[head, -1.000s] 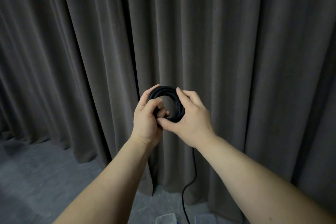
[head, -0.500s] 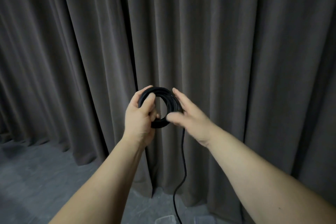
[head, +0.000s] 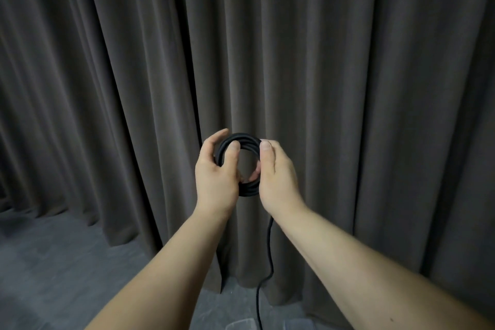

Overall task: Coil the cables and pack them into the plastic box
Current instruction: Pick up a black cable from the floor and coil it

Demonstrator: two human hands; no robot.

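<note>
I am seeing the black cable wound into a tight round coil of several stacked loops, standing upright and facing me so its open centre is showing. It is hanging in mid-air, gripped on both sides. One loose tail is dropping from the coil's lower right, swaying in a soft curve and running down out of the bottom edge. At that bottom edge a clear plastic box is just peeking in, only its rim showing, directly below the coil.
</note>
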